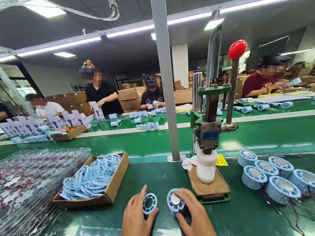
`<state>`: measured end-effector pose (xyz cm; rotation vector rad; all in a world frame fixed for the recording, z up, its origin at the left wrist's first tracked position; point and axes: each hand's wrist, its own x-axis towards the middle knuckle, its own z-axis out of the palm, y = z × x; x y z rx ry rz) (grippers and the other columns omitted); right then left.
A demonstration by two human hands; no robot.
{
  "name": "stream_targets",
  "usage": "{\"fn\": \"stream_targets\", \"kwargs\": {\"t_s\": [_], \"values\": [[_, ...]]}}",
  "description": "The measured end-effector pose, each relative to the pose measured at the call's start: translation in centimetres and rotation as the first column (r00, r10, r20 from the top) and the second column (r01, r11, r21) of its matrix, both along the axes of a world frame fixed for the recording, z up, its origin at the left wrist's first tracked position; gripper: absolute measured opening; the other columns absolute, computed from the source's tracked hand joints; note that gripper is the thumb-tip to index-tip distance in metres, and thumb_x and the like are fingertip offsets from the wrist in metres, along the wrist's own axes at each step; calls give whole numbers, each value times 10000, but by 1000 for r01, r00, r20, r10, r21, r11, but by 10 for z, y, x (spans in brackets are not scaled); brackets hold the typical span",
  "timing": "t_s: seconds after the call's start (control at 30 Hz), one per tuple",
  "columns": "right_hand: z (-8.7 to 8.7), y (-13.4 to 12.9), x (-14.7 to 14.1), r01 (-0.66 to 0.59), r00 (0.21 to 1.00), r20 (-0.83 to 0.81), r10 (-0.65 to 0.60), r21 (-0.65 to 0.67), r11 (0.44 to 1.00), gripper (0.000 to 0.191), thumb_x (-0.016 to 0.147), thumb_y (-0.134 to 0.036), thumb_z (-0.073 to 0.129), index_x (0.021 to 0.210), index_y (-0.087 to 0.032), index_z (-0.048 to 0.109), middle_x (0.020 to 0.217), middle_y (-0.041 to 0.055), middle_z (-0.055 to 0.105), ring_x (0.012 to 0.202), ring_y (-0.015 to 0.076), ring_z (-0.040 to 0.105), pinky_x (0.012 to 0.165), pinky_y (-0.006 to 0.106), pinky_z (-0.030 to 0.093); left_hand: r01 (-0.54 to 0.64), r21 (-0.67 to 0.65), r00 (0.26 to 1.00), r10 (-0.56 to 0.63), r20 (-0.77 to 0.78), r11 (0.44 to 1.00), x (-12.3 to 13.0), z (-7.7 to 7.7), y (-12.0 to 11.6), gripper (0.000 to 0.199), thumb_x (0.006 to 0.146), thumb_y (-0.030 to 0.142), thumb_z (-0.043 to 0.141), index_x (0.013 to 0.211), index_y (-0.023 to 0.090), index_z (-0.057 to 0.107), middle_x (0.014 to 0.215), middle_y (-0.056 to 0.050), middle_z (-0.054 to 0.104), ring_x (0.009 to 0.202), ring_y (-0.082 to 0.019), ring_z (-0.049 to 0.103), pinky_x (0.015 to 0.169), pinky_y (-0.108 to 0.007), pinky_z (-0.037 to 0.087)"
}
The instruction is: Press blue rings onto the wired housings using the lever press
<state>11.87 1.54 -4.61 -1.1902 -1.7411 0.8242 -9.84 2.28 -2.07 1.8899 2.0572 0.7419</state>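
Observation:
My left hand (pixel 137 216) has a light-blue slotted plastic ring (pixel 154 197) between its thumb and fingers, over the green table; the index finger points away from me. Just to the right, my right hand (pixel 194 216) grips a light-blue round fan housing (pixel 175 206) by its rim. A silvery disc sits in the middle of that housing. The ring and the housing are apart. Beyond my right hand stands a green hand press (pixel 211 135) with a red knob (pixel 237 49) on its lever. White round pads are on the press, above a wooden base.
On the left is a cardboard box (pixel 119 179) heaped with blue rings, beside stacked clear trays (pixel 36 181) of wired parts. Several blue housings (pixel 282 188) with wires stand at the right. A metal post (pixel 165 75) rises beyond the table. Co-workers sit or stand across a green conveyor (pixel 134 141).

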Motion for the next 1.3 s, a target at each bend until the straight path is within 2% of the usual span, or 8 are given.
{"fn": "stream_targets", "kwargs": {"t_s": [0.07, 0.17, 0.27, 0.4, 0.8, 0.97, 1.13, 1.3], "values": [[-2, 1, 0, 13, 1000, -2, -13, 1, 1000, 563, 786, -133, 509, 1334, -258, 535, 1403, 53, 506, 1312, 203, 480, 1136, 376, 379, 1, -17, 986, 2, 169, 1000, 10, 10, 3, 695, 788, 423, 561, 1432, 219, 399, 1278, -86, 632, 1221, -289, 543, 1098, -501, 381], [-8, 4, 1, 21, 1000, -12, -21, 12, 1000, 647, 793, -143, 510, 1428, -224, 418, 1443, 62, 475, 1340, 192, 454, 1142, 374, 375, 220, -78, 921, -181, 345, 972, 33, 32, 5, 841, 787, 367, 592, 1519, 285, 187, 1334, -46, 610, 1204, -226, 576, 1107, -416, 400], [-12, 5, 3, 15, 1000, -25, -15, 22, 1000, 684, 802, -156, 511, 1464, -193, 343, 1475, 73, 441, 1358, 184, 434, 1147, 362, 369, 445, -136, 879, -404, 253, 885, 57, 53, 6, 891, 746, 223, 600, 1523, 338, 178, 1417, -1, 545, 1313, -213, 482, 1155, -387, 343], [-4, 3, 3, 13, 998, -64, -10, 48, 999, 704, 762, -107, 479, 1446, -201, 346, 1451, 58, 472, 1331, 166, 465, 1133, 344, 390, 509, -142, 856, -483, 183, 849, 71, 64, 8, 836, 748, 191, 554, 1511, 331, 241, 1481, 7, 471, 1373, -220, 411, 1166, -402, 332], [-4, 2, 2, 102, 994, -36, -100, 52, 993, 685, 756, -136, 498, 1429, -212, 398, 1429, 54, 502, 1300, 191, 506, 1093, 342, 442, 351, -114, 851, -266, 454, 930, 67, 24, 10, 833, 715, 223, 617, 1476, 300, 288, 1423, -54, 537, 1288, -243, 524, 1131, -412, 395], [-2, 2, 3, 58, 998, -15, -57, 110, 992, 674, 776, -121, 478, 1442, -170, 383, 1427, 80, 496, 1310, 185, 486, 1091, 314, 435, 323, 53, 864, -317, 391, 945, 79, -1, -1, 627, 883, 395, 469, 1468, 234, 310, 1485, -91, 462, 1355, -251, 455, 1119, -403, 404], [1, 4, 2, 18, 1000, 4, -19, 133, 991, 635, 770, -79, 430, 1400, -155, 433, 1360, 106, 524, 1260, 178, 509, 1076, 311, 438, 261, -4, 904, -243, 351, 965, 86, -8, -2, 562, 895, 398, 387, 1424, 206, 386, 1451, -92, 498, 1313, -247, 498, 1096, -409, 428], [-20, -7, 1, 85, 996, -28, -81, 296, 951, 596, 736, -120, 479, 1328, -170, 450, 1212, 110, 592, 1127, 203, 593, 962, 298, 510, 418, 80, 856, -422, 299, 905, 67, -13, 1, 595, 745, 312, 566, 1328, 211, 509, 1312, -79, 629, 1181, -260, 613, 1044, -355, 486]]}}
